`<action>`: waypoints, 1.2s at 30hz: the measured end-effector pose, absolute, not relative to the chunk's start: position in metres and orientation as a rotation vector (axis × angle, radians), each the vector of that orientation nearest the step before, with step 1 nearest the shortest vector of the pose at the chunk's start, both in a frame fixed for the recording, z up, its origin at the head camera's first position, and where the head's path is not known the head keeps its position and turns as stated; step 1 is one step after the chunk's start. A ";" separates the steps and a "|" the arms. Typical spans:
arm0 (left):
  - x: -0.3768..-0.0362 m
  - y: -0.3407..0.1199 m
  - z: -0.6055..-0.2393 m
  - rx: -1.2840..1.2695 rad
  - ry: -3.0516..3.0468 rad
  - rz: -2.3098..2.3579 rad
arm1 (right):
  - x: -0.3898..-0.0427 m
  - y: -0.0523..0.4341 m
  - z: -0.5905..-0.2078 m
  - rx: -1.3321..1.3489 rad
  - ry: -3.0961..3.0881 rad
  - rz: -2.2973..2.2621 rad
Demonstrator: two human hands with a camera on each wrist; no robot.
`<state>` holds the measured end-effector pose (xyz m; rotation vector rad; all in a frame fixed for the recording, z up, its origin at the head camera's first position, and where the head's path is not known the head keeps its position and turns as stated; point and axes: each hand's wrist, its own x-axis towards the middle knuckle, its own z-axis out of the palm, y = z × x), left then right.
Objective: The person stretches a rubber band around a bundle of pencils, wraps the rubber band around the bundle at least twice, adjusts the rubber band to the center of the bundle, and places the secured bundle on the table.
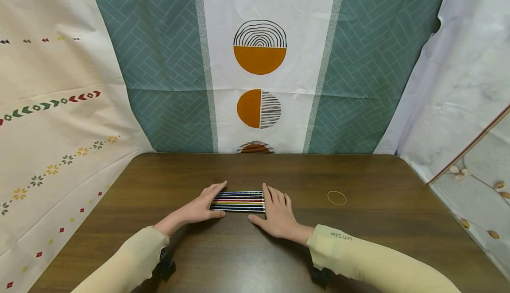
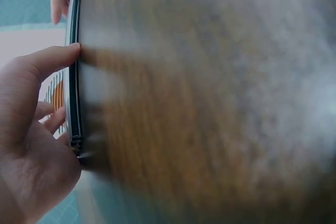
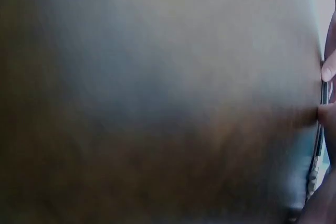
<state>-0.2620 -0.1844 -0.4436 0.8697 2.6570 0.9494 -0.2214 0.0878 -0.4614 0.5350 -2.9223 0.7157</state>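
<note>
Several slim pencils [image 1: 237,202] in dark blue, black, red, yellow and white lie side by side in a flat row on the brown table. At their left ends is my left hand [image 1: 202,206], fingers stretched toward the far side and thumb by the near side. In the left wrist view its thumb [image 2: 65,54] touches the nearest dark pencil [image 2: 75,95]. My right hand [image 1: 277,213] lies against the right ends, its fingers extended away from me and its thumb angled along the near edge. The right wrist view shows only part of that hand.
A thin yellow rubber band [image 1: 337,198] lies on the table [image 1: 366,222] to the right of my right hand. A patterned cloth [image 1: 171,63] hangs behind the table's far edge, with more fabric on both sides.
</note>
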 end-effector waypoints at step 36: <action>-0.277 -0.185 -0.424 0.891 2.687 0.831 | -0.257 0.106 -0.445 0.742 -2.958 0.594</action>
